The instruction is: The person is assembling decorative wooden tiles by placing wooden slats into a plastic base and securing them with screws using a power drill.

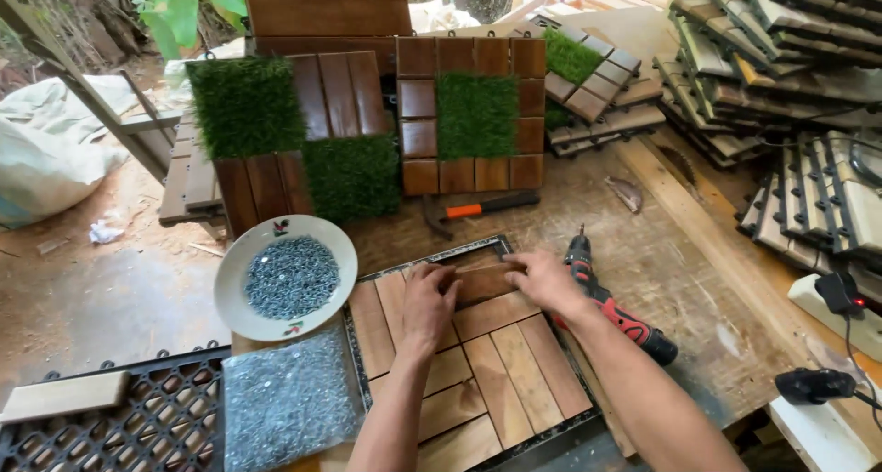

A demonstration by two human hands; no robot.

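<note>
A metal frame (432, 254) lies on the workbench, filled with short wooden slats (514, 366) laid in blocks of alternating direction. Both hands press on one slat (482, 284) at the frame's far end. My left hand (427, 302) rests flat on its left part, fingers spread over neighbouring slats. At the slat's right end my right hand (542, 281) grips the edge. A red and black cordless drill (611, 307) lies just right of the frame, beside my right forearm.
A white plate of screws (287, 277) and a clear bag of screws (287, 398) sit left of the frame. A hammer (478, 208) lies behind it. Finished wood-and-turf tiles (473, 113) lean at the back; stacked tiles (781, 58) fill the right. A black plastic grid (138, 421) lies lower left.
</note>
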